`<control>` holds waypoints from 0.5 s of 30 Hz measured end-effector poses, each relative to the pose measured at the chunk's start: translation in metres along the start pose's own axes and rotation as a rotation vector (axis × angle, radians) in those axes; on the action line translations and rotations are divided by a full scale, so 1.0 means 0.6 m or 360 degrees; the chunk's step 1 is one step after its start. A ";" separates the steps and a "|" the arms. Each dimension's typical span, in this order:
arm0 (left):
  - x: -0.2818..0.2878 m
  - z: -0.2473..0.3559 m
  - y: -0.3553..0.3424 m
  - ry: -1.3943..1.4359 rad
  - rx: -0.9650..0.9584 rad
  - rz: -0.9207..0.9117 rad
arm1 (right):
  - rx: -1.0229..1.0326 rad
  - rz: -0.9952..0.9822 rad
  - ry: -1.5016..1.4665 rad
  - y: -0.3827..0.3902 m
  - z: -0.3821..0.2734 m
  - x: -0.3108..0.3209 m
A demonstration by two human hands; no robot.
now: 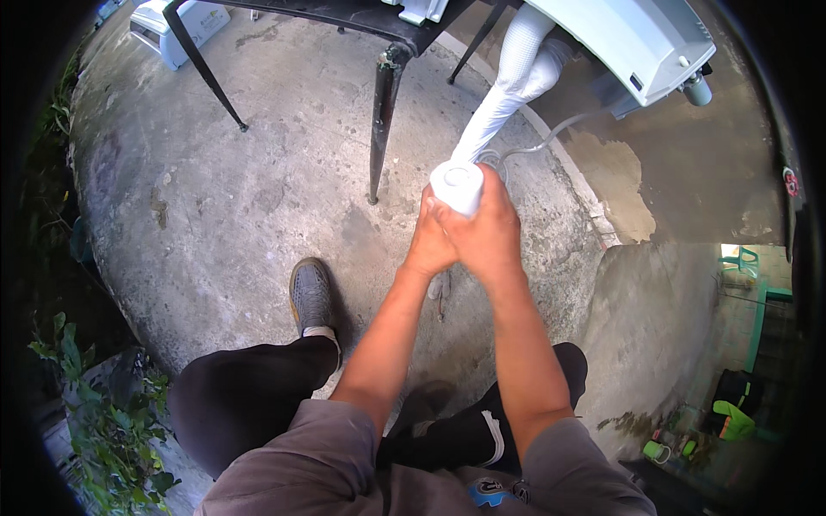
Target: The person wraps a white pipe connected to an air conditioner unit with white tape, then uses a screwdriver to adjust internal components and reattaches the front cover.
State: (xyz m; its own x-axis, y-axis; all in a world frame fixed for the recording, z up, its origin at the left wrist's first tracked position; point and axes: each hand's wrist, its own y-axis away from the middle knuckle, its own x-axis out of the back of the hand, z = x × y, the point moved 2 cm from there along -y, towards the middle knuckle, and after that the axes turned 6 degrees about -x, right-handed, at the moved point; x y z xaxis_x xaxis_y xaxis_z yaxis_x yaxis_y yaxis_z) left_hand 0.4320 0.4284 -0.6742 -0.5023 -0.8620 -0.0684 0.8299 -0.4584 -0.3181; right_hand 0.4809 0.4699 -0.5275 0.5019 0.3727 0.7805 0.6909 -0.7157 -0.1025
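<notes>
A white roll of tape is held upright between my two hands, its round end facing up. My left hand grips its left side and lower part, with the fingers partly hidden. My right hand wraps round its right side, the thumb across the front. Just beyond the roll, white wrapping covers a pipe bundle that bends up to a white air conditioner indoor unit at the upper right. A thin clear hose loops beside the wrapped pipe.
A black metal-legged table stands ahead, and another white appliance casing rests on the concrete floor at far left. The wall rises on the right. Leafy plants border the left; green items lie lower right.
</notes>
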 end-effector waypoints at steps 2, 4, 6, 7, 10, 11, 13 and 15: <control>-0.008 -0.009 0.018 0.0593 0.0384 0.0048 | 0.0057 0.0117 0.0329 0.015 -0.020 -0.009; -0.005 -0.005 0.028 0.0742 0.0367 0.0247 | -0.0047 -0.0046 0.0134 0.018 -0.014 -0.008; 0.008 -0.002 0.021 0.0810 0.0262 0.0326 | -0.0154 -0.0385 -0.0328 0.001 0.021 0.000; 0.020 0.000 0.006 0.0837 -0.0079 0.0319 | -0.0489 -0.0632 -0.0662 -0.020 0.054 0.004; 0.033 -0.031 -0.022 0.1327 0.0609 0.0387 | -0.0647 -0.0392 -0.1132 -0.094 0.147 -0.022; 0.029 -0.042 -0.034 0.1348 0.0700 0.0406 | -0.0649 -0.0550 -0.1395 -0.109 0.173 -0.048; 0.022 -0.069 -0.061 0.1037 0.1032 0.0146 | -0.0675 -0.0861 -0.1926 -0.129 0.214 -0.100; 0.005 -0.088 -0.069 0.0669 0.1188 -0.0038 | -0.0673 -0.1003 -0.2206 -0.130 0.240 -0.138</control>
State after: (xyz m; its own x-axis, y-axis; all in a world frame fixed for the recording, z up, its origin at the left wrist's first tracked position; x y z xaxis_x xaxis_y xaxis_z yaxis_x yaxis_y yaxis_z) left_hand 0.3834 0.4561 -0.7113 -0.4477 -0.7659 -0.4615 0.6863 -0.6252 0.3717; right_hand 0.4603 0.5797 -0.6730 0.4321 0.7210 -0.5418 0.8936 -0.2613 0.3649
